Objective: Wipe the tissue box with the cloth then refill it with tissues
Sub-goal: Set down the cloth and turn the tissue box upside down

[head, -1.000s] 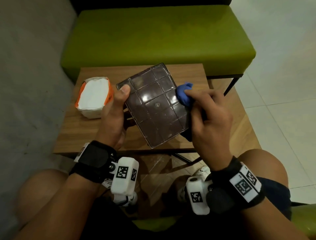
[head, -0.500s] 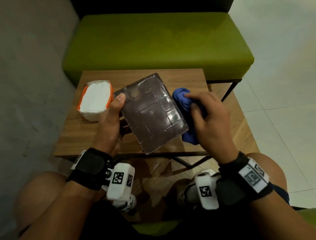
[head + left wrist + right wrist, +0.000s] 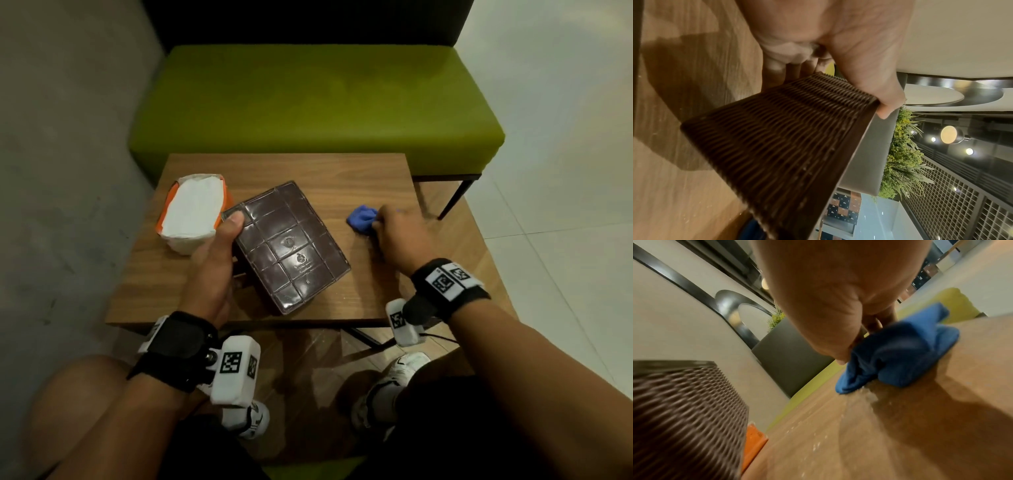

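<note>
The right hand [image 3: 397, 236] had moved away from the box [image 3: 291, 246] and now held the bunched blue cloth [image 3: 361, 219] on the table [image 3: 376, 178], fingers curled on it. The left hand [image 3: 219, 250] still gripped the dark brown box, thumb on its glossy gridded face, sides woven. The tissue pack [image 3: 191, 212] lay beside it.

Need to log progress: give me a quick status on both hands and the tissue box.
Left hand grips tissue box, held upside down on table. Right hand holds blue cloth on table, apart from box. Tissue pack beside box, nothing blocking.
</note>
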The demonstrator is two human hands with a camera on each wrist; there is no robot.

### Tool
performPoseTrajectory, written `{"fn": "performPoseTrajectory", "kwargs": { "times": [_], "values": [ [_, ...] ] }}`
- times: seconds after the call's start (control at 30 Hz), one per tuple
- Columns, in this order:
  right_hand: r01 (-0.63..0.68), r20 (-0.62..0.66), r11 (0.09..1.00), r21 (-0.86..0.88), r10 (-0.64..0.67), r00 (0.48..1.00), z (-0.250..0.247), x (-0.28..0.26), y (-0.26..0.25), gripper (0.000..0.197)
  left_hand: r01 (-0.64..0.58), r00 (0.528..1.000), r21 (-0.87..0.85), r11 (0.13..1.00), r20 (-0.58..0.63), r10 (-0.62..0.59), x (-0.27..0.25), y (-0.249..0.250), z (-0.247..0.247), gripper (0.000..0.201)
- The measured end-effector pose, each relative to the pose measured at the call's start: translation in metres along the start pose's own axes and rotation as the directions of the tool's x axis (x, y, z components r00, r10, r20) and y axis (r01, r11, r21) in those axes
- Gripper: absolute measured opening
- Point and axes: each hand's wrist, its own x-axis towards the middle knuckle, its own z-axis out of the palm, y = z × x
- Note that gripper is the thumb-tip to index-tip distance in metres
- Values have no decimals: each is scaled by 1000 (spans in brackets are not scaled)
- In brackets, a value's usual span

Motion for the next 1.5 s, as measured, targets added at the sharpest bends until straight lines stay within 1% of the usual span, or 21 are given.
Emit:
{"fn": "performPoseTrajectory", "kwargs": {
  "times": [0.03,0.07,0.13,0.2,0.3,0.43,0.53,0.57,0.63,0.73,0.83,0.93,1.03,1.13,1.17,1.2,1.27,1.37,1.4,1.43,1.5],
  "values": [
    [8,-26,997,-76,-10,1000,7,-4,1,20,8,1000,2,1000,-7,-8,1,1,1,41],
    [1,-101,994,-113,-13,995,14,-6,5,21,16,1000,4,1000,-16,-16,3,1,0,41],
    [-32,-265,996,-87,8,964,19,-12,11,18,29,999,-1,1000,-22,-29,7,0,-1,45],
    [-6,-330,999,-37,-6,944,24,-16,18,12,36,999,0,999,-20,-36,10,-1,-2,49],
    [44,-198,999,3,-43,979,27,-18,20,10,43,999,6,999,-8,-43,13,-2,-1,55],
    [-20,-25,999,46,21,999,18,-21,13,22,71,997,7,997,-14,-71,16,-2,1,56],
    [-10,10,997,72,9,1000,7,-16,11,30,88,996,-8,996,-27,-89,17,-2,1,55],
    [-3,14,998,57,2,1000,5,-13,12,35,97,995,-20,995,-32,-98,16,-2,1,54],
    [-12,92,999,-43,15,996,3,-6,14,48,120,992,-60,991,-25,-122,16,-4,0,55],
    [-70,169,982,-177,100,981,1,1,9,71,168,983,-140,976,-54,-177,14,-11,1,62],
    [-101,151,984,-147,124,981,4,7,9,64,203,969,-227,953,-91,-228,16,-22,0,87],
    [-125,187,988,-86,139,972,0,13,10,44,220,961,-246,944,-113,-254,15,-31,0,86],
    [-139,202,986,-95,155,967,-2,18,10,34,239,952,-158,958,-154,-263,12,-39,-2,74],
    [-191,180,979,-70,200,963,-2,31,17,36,246,955,-7,969,-170,-244,8,-41,-4,80],
    [-214,219,974,-70,225,950,-2,36,20,39,244,958,63,968,-173,-231,6,-41,-4,81],
    [-237,279,967,-90,253,926,-5,37,19,45,240,961,129,962,-174,-217,3,-40,-4,80],
    [-239,387,959,-153,281,878,-14,35,14,68,237,964,223,946,-178,-200,-1,-38,-4,74],
    [-223,426,946,-236,307,851,-19,34,15,108,243,965,296,924,-166,-201,-3,-33,-3,56],
    [-216,407,944,-249,304,861,-18,31,14,111,242,967,310,919,-157,-202,-4,-31,-3,49],
    [-190,360,947,-257,277,891,-16,27,13,106,240,968,318,917,-151,-201,-5,-29,-3,45],
    [-120,169,964,-237,163,972,-10,18,9,72,236,969,335,912,-150,-195,-7,-27,-3,49]
  ]
}}
